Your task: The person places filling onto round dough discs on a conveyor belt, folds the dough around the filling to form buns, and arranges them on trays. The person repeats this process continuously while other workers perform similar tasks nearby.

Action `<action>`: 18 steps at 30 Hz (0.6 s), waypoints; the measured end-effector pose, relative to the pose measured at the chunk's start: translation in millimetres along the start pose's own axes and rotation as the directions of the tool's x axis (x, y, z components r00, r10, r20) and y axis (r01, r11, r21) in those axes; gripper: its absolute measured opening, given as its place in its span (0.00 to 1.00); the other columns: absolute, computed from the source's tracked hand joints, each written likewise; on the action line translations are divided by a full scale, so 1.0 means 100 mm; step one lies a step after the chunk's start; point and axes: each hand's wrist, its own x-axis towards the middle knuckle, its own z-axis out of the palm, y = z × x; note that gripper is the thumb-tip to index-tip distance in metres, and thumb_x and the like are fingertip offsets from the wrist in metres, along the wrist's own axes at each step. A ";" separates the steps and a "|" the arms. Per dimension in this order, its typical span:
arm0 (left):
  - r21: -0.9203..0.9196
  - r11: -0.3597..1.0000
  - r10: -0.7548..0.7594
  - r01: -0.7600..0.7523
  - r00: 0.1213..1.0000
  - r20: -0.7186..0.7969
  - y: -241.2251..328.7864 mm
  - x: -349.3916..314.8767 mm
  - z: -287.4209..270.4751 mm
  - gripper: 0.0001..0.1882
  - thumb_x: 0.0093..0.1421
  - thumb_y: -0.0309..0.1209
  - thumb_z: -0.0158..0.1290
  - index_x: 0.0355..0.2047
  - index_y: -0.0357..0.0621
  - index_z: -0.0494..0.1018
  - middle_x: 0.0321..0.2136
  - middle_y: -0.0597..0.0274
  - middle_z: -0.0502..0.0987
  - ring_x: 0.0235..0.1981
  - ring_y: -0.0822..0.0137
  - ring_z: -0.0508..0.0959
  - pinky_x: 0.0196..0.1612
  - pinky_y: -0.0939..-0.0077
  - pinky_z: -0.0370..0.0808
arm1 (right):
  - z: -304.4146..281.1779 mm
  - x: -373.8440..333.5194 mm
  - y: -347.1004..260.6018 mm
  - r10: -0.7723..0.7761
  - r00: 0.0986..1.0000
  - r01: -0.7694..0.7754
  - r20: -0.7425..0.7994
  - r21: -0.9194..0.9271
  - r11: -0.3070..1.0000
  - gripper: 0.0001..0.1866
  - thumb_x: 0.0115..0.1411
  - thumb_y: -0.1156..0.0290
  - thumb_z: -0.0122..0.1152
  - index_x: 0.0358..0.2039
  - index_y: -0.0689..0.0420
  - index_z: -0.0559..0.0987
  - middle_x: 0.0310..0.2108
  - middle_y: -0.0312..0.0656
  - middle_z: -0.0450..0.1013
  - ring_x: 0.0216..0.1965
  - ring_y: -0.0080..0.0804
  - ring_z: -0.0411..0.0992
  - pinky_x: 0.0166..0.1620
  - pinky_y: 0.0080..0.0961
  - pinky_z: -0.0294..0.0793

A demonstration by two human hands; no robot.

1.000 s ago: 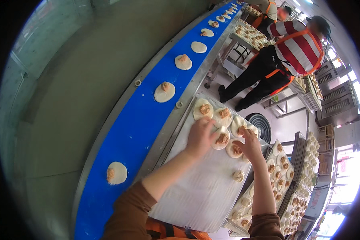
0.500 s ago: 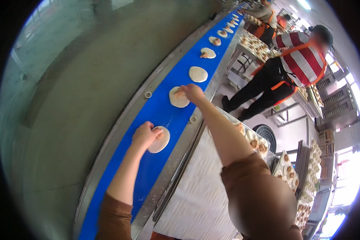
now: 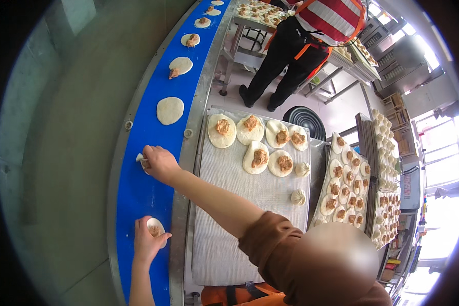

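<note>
My left hand [image 3: 144, 244] is closed around the side of a dough round [image 3: 156, 224] on the blue conveyor belt [image 3: 143, 196]. Its edges curve up, and some meat filling shows inside, with my thumb across the near part. Farther up the belt, my right hand [image 3: 161, 164] grips a second dough round [image 3: 142, 158]. Only a pale folded edge of that one shows beyond my fingers; the rest is hidden under the hand. Just past it lies a flat dough round [image 3: 170, 110] with no filling visible. Beyond that, another dough round [image 3: 181, 66] has filling at its edge.
Right of the belt, a lined tray [image 3: 224, 204] carries several filled rounds [image 3: 259, 157] and two pleated buns [image 3: 298, 197]. More filled rounds [image 3: 348, 188] lie on trays farther right. A person [image 3: 296, 56] stands ahead near a black round tub [image 3: 305, 122].
The view has swung right and down, bringing more of the tray in. Both dough rounds, flat under my fingers before, are now gathered up at their edges in my hands.
</note>
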 end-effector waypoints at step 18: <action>-0.785 0.615 0.300 0.076 0.898 0.322 1.18 0.12 0.67 0.21 0.59 0.25 0.59 0.53 0.39 0.71 0.45 0.59 0.77 0.43 0.68 0.78 0.46 0.74 0.76 | -1.79 -0.99 0.77 0.204 0.956 -0.190 0.211 -0.084 0.978 0.23 0.56 0.63 0.69 0.49 0.59 0.77 0.45 0.49 0.76 0.46 0.50 0.76 0.50 0.39 0.75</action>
